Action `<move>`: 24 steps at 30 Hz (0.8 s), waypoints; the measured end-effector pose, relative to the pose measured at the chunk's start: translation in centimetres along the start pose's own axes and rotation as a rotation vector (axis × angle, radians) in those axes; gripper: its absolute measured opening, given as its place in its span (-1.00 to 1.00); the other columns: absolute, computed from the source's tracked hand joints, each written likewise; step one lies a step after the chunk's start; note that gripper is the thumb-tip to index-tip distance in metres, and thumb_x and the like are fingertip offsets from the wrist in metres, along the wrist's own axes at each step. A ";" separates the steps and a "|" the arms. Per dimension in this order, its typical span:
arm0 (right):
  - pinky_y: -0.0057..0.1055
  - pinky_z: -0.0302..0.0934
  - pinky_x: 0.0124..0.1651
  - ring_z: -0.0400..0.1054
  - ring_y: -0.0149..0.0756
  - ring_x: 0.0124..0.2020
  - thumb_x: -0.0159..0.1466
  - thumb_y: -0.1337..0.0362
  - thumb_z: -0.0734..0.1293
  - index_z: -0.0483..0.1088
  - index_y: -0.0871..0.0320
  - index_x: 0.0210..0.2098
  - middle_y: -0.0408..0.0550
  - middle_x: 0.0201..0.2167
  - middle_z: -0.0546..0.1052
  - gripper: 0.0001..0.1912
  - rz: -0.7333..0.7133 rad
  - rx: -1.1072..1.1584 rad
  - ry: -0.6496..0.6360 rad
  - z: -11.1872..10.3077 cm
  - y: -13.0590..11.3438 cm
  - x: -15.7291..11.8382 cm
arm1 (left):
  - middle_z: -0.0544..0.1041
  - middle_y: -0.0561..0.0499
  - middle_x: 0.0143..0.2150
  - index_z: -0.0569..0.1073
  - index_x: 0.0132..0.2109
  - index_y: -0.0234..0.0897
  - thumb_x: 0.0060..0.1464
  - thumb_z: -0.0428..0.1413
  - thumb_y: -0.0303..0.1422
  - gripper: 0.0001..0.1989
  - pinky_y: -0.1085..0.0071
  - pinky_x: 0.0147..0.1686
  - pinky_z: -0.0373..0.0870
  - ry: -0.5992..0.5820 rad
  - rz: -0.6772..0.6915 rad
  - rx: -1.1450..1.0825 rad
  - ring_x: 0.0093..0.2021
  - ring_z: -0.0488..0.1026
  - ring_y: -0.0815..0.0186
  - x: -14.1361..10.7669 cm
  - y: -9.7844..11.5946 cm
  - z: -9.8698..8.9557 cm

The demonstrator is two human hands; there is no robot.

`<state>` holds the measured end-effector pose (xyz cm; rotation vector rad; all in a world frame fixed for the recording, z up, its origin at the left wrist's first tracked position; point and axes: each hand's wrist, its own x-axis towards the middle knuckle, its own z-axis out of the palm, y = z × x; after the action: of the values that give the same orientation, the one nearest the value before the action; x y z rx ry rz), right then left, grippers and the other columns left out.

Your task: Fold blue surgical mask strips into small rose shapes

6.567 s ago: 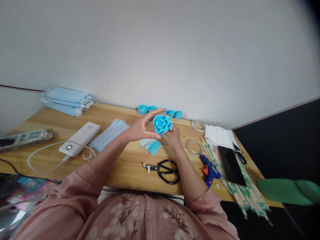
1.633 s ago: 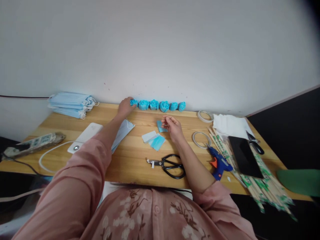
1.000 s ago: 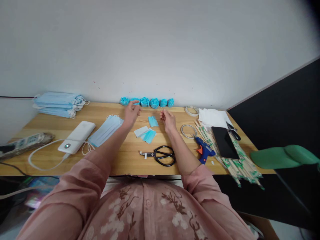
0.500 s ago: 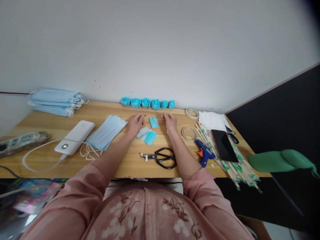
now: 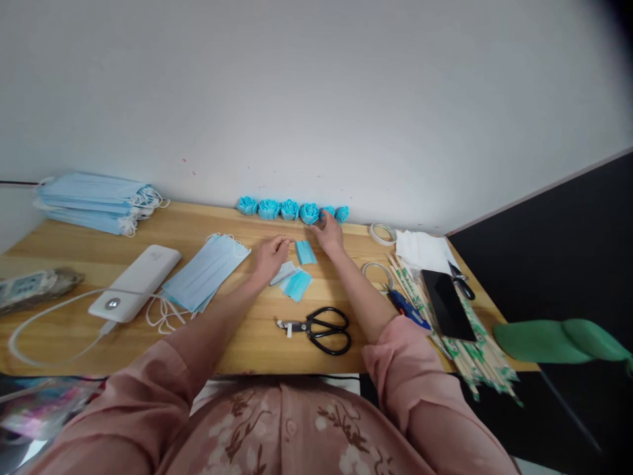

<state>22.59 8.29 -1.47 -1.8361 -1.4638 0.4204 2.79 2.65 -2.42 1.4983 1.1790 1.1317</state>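
A row of several blue flowers (image 5: 289, 210), made of folded sheet material, stands along the wall. My right hand (image 5: 329, 236) reaches to this row, thumb and forefinger apart beside the flower fourth from the left (image 5: 309, 213); it partly hides the flower behind. Whether the fingertips touch is hard to see. My left hand (image 5: 271, 256) hovers over the table with its fingers pinched; anything between them is too small to make out. Between the hands lies a small blue pleated piece (image 5: 305, 252), with another blue piece (image 5: 297, 284) and a paler one (image 5: 283, 273) nearer me.
Black-handled scissors (image 5: 316, 328) lie in front. Left are face masks (image 5: 205, 274), a stack of masks (image 5: 93, 201), a white power bank (image 5: 136, 284) and its cable. Right are tape rolls (image 5: 382, 233), a blue glue gun (image 5: 408, 309), a phone (image 5: 448, 305), wrapped chopsticks (image 5: 477, 366) and a green bottle (image 5: 541, 341).
My right hand has moved forward to the flower row, its fingers parting. My left hand stays pinched in nearly the same place. The view has shifted slightly.
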 end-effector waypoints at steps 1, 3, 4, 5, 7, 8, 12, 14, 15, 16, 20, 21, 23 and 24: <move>-0.12 0.26 0.23 0.42 -0.02 0.16 0.22 0.22 0.42 0.28 0.24 0.30 0.24 0.21 0.49 -0.32 -0.030 -0.066 -0.008 0.1 -0.1 0.2 | 0.37 0.13 -0.58 0.59 -0.13 -0.29 0.21 0.02 -0.27 -0.71 0.46 -0.49 0.17 -0.002 -0.004 0.014 -0.55 0.30 0.37 0.0 0.0 0.0; -0.15 0.28 0.21 0.41 -0.02 0.17 0.24 0.17 0.41 0.21 0.25 0.34 0.25 0.22 0.48 -0.27 -0.049 -0.122 -0.006 0.3 -0.5 0.5 | 0.41 0.11 -0.56 0.59 -0.13 -0.28 0.20 0.03 -0.26 -0.71 0.45 -0.49 0.17 -0.004 -0.010 0.044 -0.53 0.33 0.36 -0.1 0.0 0.0; -0.16 0.28 0.21 0.41 -0.03 0.17 0.25 0.15 0.41 0.19 0.25 0.34 0.26 0.21 0.48 -0.26 -0.047 -0.135 -0.003 0.4 -0.7 0.6 | 0.43 0.10 -0.55 0.60 -0.14 -0.27 0.20 0.03 -0.25 -0.71 0.45 -0.48 0.18 -0.005 -0.008 0.057 -0.52 0.34 0.35 -0.1 0.0 0.0; -0.16 0.28 0.20 0.42 -0.03 0.17 0.25 0.14 0.41 0.18 0.25 0.34 0.25 0.20 0.49 -0.26 -0.044 -0.144 0.000 0.5 -0.9 0.7 | 0.44 0.09 -0.54 0.60 -0.14 -0.26 0.20 0.03 -0.24 -0.71 0.45 -0.48 0.18 -0.002 -0.006 0.068 -0.51 0.34 0.35 -0.2 0.0 -0.1; -0.17 0.28 0.20 0.42 -0.04 0.17 0.27 0.14 0.39 0.17 0.25 0.33 0.25 0.18 0.50 -0.29 -0.043 -0.158 0.010 0.8 -1.4 0.8 | 0.43 0.09 -0.53 0.60 -0.14 -0.26 0.19 0.03 -0.22 -0.70 0.45 -0.48 0.18 0.003 -0.009 0.079 -0.51 0.33 0.35 -0.3 0.2 -0.2; -0.17 0.28 0.21 0.42 -0.04 0.17 0.28 0.14 0.38 0.16 0.25 0.33 0.25 0.18 0.50 -0.30 -0.046 -0.166 0.018 1.0 -1.6 0.8 | 0.42 0.10 -0.54 0.60 -0.14 -0.26 0.19 0.04 -0.21 -0.69 0.45 -0.48 0.18 0.001 -0.018 0.077 -0.51 0.32 0.36 -0.3 0.2 -0.2; -0.16 0.30 0.17 0.43 0.01 0.17 0.33 0.18 0.33 0.07 0.26 0.38 0.28 0.18 0.49 -0.29 -0.067 -0.228 0.027 1.5 -2.2 0.9 | 0.36 0.13 -0.56 0.60 -0.09 -0.29 0.19 0.03 -0.18 -0.65 0.46 -0.49 0.17 -0.031 -0.076 0.027 -0.54 0.27 0.37 -0.3 0.3 -0.3; -0.15 0.32 0.13 0.45 0.04 0.14 0.34 0.20 0.31 0.05 0.27 0.39 0.30 0.17 0.50 -0.29 -0.084 -0.269 0.009 1.6 -2.4 0.9 | 0.36 0.13 -0.56 0.60 -0.08 -0.30 0.19 0.03 -0.18 -0.63 0.45 -0.48 0.18 -0.033 -0.080 0.023 -0.53 0.28 0.37 -0.2 0.3 -0.4; -0.14 0.33 0.11 0.45 0.05 0.12 0.34 0.21 0.29 0.05 0.27 0.39 0.31 0.16 0.51 -0.31 -0.089 -0.290 -0.001 1.6 -2.5 1.0 | 0.37 0.12 -0.55 0.60 -0.08 -0.30 0.19 0.02 -0.18 -0.63 0.45 -0.47 0.19 -0.034 -0.075 0.035 -0.52 0.29 0.36 -0.2 0.3 -0.4; -0.14 0.34 0.09 0.46 0.06 0.11 0.34 0.23 0.28 0.06 0.28 0.38 0.32 0.15 0.51 -0.33 -0.094 -0.309 -0.009 1.5 -2.6 1.0 | 0.38 0.11 -0.55 0.61 -0.08 -0.29 0.19 0.02 -0.19 -0.64 0.45 -0.46 0.20 -0.032 -0.067 0.052 -0.50 0.31 0.35 -0.2 0.4 -0.4; -0.11 0.35 0.06 0.47 0.06 0.06 0.32 0.32 0.24 0.07 0.27 0.38 0.31 0.13 0.51 -0.34 -0.130 -0.355 -0.034 0.9 -2.8 1.6 | 0.46 0.08 -0.50 0.62 -0.09 -0.26 0.20 0.02 -0.21 -0.66 0.44 -0.42 0.24 -0.031 -0.038 0.129 -0.43 0.38 0.32 -0.2 0.5 -0.5; -0.10 0.35 0.07 0.47 0.07 0.07 0.31 0.33 0.24 0.07 0.27 0.38 0.30 0.12 0.51 -0.33 -0.139 -0.358 -0.047 0.7 -2.8 1.7 | 0.47 0.08 -0.49 0.62 -0.09 -0.25 0.20 0.01 -0.21 -0.66 0.44 -0.41 0.24 -0.033 -0.032 0.144 -0.42 0.39 0.31 -0.3 0.5 -0.5; -0.08 0.34 0.10 0.46 0.09 0.09 0.29 0.34 0.27 0.08 0.26 0.38 0.29 0.12 0.52 -0.31 -0.144 -0.354 -0.084 0.5 -2.8 1.9 | 0.48 0.08 -0.49 0.62 -0.09 -0.25 0.21 0.01 -0.22 -0.66 0.45 -0.41 0.25 -0.043 -0.022 0.165 -0.42 0.40 0.32 -0.3 0.5 -0.6; -0.06 0.33 0.12 0.45 0.10 0.12 0.28 0.34 0.29 0.09 0.25 0.38 0.28 0.14 0.51 -0.30 -0.145 -0.343 -0.103 0.4 -2.7 2.0 | 0.48 0.09 -0.49 0.62 -0.09 -0.25 0.21 0.00 -0.22 -0.66 0.45 -0.41 0.25 -0.047 -0.018 0.172 -0.43 0.39 0.32 -0.3 0.5 -0.6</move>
<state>21.06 10.48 0.61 -1.9754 -1.8169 0.2030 2.29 2.36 -1.88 1.6315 1.2813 0.9977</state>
